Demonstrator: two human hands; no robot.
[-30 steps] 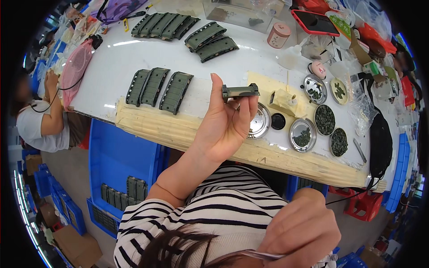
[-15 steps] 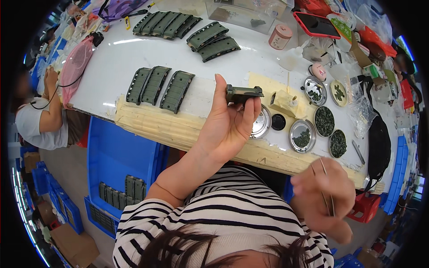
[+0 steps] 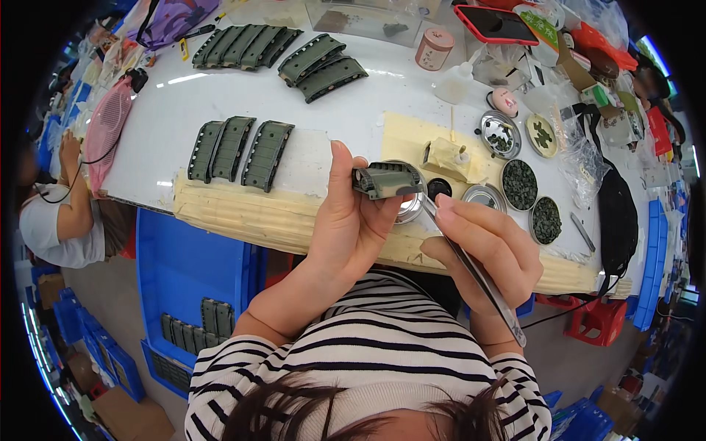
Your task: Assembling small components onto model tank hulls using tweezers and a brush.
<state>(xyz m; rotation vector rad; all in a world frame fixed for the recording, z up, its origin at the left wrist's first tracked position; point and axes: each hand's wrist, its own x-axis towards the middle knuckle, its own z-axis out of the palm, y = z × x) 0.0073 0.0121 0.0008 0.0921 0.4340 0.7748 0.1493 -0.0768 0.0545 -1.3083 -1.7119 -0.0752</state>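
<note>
My left hand (image 3: 340,231) is raised over the table's front edge, its thumb and fingers closed around a curved green camouflage plastic piece (image 3: 390,181). Pinched in my right hand (image 3: 500,253) are metal tweezers (image 3: 471,266), their tips at the right end of that piece. Whether the tips hold a small part is too small to tell. Partly behind my hands are a shiny metal dish (image 3: 409,211) and a second metal dish (image 3: 485,195). Two round tins of small dark green bits, one farther (image 3: 520,184) and one nearer (image 3: 546,220), stand to the right.
Similar curved green pieces lie at left (image 3: 268,156) and farther back (image 3: 246,45). A yellowish block (image 3: 447,160) stands beyond my hands. A blue bin (image 3: 193,268) sits below the table's left front. A phone (image 3: 496,24) lies back right; another person (image 3: 66,220) sits far left.
My right hand has come up and left from the lower right, bringing the tweezers to the piece. My left hand has turned the piece, showing more of its camouflage face.
</note>
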